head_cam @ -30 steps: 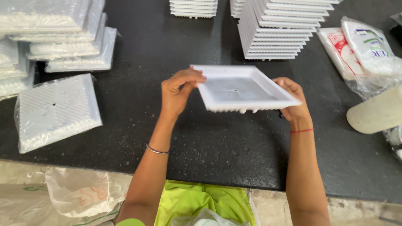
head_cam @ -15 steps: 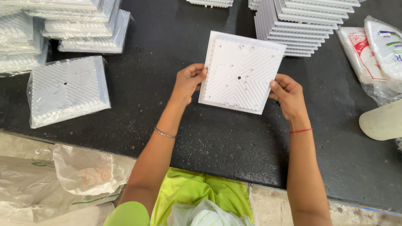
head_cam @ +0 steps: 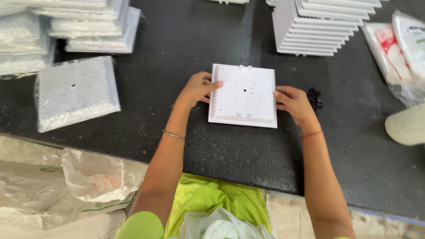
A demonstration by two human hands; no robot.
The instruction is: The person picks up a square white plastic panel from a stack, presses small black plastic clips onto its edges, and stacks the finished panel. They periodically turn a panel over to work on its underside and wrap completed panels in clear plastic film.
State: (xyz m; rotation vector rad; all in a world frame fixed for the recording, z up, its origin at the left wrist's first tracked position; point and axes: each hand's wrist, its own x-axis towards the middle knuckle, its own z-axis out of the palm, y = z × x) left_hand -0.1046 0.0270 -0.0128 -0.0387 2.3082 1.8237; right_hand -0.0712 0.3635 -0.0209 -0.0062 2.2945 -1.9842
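A white square ribbed plastic panel (head_cam: 243, 95) lies flat on the black table (head_cam: 177, 57), ribbed side up, with a small hole at its middle. My left hand (head_cam: 197, 89) grips its left edge, fingers curled over the top corner. My right hand (head_cam: 294, 104) holds its right edge, a red thread around the wrist. A little heap of small black pieces (head_cam: 314, 98) sits just right of my right hand.
A tall stack of bare white panels (head_cam: 318, 26) stands at the back right. Bagged panels (head_cam: 75, 90) lie at the left, with more bagged stacks (head_cam: 88, 26) behind. Plastic packets (head_cam: 398, 48) and a white rounded object (head_cam: 407, 126) sit at the right. Crumpled bags (head_cam: 88, 181) lie below the table edge.
The panel, held tilted up above the table a second ago, has been turned over and lowered flat onto the table between both hands.
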